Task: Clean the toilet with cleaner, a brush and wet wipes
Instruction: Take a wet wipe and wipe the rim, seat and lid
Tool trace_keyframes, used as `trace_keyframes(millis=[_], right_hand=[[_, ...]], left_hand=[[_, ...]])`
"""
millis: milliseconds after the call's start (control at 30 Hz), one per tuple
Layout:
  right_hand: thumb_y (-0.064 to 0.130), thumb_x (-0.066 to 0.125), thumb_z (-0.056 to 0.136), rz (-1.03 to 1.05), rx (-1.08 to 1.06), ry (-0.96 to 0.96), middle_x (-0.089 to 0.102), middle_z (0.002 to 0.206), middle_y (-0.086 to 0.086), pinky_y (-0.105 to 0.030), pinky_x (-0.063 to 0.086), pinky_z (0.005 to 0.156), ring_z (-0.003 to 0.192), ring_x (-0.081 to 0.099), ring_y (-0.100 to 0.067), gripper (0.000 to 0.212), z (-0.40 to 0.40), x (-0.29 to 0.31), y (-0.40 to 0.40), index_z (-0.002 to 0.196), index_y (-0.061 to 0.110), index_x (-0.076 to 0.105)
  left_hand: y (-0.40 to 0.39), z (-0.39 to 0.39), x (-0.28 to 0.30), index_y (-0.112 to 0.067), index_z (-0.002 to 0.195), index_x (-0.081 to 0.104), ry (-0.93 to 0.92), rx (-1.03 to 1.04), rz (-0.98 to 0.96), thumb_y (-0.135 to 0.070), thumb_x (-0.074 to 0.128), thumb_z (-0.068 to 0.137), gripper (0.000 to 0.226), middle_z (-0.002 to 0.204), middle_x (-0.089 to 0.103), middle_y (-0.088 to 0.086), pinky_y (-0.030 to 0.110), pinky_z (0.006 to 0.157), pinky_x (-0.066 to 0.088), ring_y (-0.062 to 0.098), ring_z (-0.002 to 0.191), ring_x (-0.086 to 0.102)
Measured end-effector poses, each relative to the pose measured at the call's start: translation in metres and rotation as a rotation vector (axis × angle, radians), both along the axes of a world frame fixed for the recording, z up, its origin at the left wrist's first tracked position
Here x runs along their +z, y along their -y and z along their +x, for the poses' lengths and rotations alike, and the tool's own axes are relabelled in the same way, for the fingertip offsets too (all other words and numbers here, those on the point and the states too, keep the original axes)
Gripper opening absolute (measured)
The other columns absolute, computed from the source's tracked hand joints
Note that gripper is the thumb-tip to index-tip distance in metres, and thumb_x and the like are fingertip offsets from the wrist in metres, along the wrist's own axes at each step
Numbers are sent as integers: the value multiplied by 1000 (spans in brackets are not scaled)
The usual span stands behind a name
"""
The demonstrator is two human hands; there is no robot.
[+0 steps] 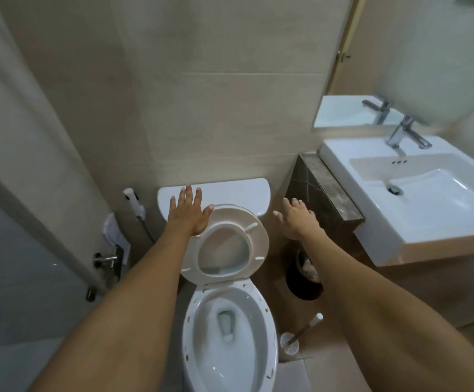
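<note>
Two bare hands are stretched out over an open toilet [230,332].

The left hand [189,212], fingers straight and spread, is laid against the raised seat [254,236] and cistern [230,190]; the right hand [296,220], fingers apart and holding nothing, is held beside it; the brush [301,333] is stood on the floor right of the bowl.

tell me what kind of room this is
A small bathroom, most likely in a home or a hotel: a toilet with its seat raised, a white washbasin with a tap, and a toilet brush on the floor.
</note>
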State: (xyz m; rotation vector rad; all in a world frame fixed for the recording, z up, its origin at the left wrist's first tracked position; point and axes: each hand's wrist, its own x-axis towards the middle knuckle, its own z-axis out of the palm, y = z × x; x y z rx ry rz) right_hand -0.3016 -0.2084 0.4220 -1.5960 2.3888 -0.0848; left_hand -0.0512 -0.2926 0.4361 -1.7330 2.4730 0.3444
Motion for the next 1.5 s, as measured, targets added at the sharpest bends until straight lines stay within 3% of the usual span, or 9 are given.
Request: trace_keyframes(millis=[367, 767, 1067, 1333, 1500], right_hand=[[48, 27, 102, -20, 303, -64, 8, 161, -12, -50, 15, 117, 149, 6, -30, 64, 41, 19, 36, 154, 14, 13], [48, 26, 102, -22, 733, -114, 6, 161, -12, -50, 15, 117, 149, 7, -29, 64, 110, 26, 41, 154, 15, 10], [46, 31, 101, 27, 1058, -39, 7, 161, -11, -50, 14, 117, 149, 6, -28, 65, 236, 10, -25, 154, 15, 10], [44, 33, 101, 42, 1295, -92, 15, 159, -14, -48, 20, 116, 147, 13, -29, 64, 343, -8, -124, 152, 10, 16], [43, 28, 103, 107, 1396, -105, 7, 161, -12, -46, 15, 118, 148, 7, -28, 63, 397, -23, -194, 154, 12, 10]], left_hand=[[-23, 50, 25, -11, 152, 0, -17, 278, -96, -51, 19, 100, 68, 159, -11, 13, 46, 117, -3, 26, 147, -9], [-142, 92, 19, -11, 152, -3, -36, 666, -32, -48, 19, 101, 67, 159, -12, 11, 48, 116, -4, 24, 147, -10], [-282, 166, 1, -10, 151, -6, -15, 983, 13, -48, 18, 101, 67, 159, -15, 10, 47, 117, -2, 22, 147, -10], [-429, 236, -28, -12, 152, -6, -15, 1229, 50, -49, 18, 101, 67, 158, -16, 9, 45, 116, -5, 22, 147, -12], [-511, 271, -46, -11, 152, -4, -4, 1336, 70, -48, 19, 101, 67, 159, -12, 10, 46, 117, -1, 22, 147, -8]])
